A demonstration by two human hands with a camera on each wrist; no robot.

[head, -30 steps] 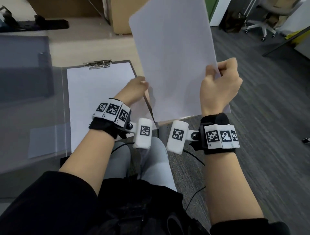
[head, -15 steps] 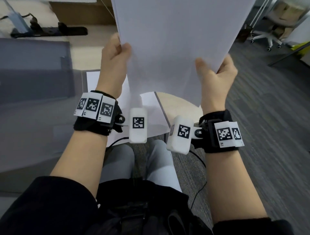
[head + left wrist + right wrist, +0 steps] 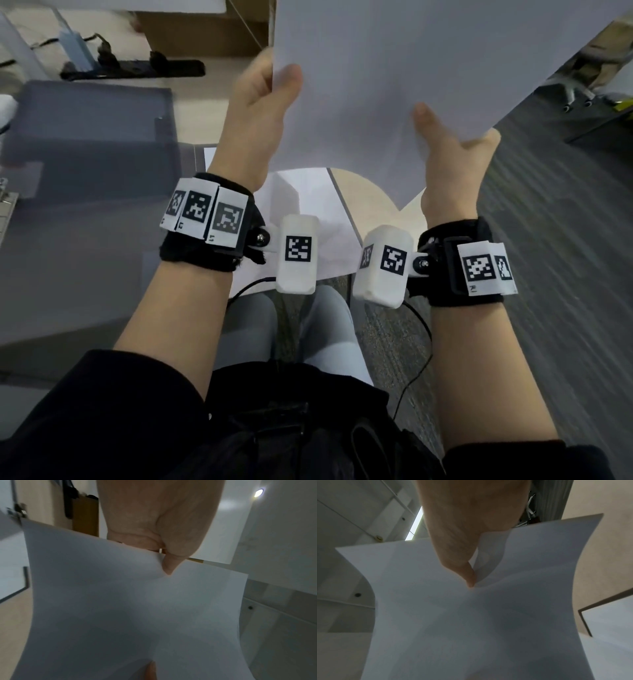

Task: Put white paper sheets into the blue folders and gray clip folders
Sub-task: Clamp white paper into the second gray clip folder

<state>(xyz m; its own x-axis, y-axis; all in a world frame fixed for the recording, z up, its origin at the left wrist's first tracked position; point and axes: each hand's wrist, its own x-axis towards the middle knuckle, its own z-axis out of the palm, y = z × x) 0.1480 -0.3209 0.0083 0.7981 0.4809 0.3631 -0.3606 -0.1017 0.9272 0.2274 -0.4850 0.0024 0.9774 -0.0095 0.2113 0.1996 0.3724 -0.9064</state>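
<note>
I hold a white paper sheet up in the air in front of me, above the table edge. My left hand pinches its left edge, thumb on the near face. My right hand pinches its lower right edge, thumb on the near face too. Seen from the left wrist, the sheet fills the frame under the thumb; the right wrist view likewise has the sheet bending at the pinch. Below it lies the gray clip folder with paper in it, mostly hidden by my arms.
A translucent gray-blue folder cover spreads over the table's left side. A black power strip and a cardboard box sit at the back. The light table edge ends at the right over gray carpet. An office chair stands far right.
My left hand left the clip folder, rose and took the sheet's left edge. Both hands have lifted the sheet higher and closer to my head.
</note>
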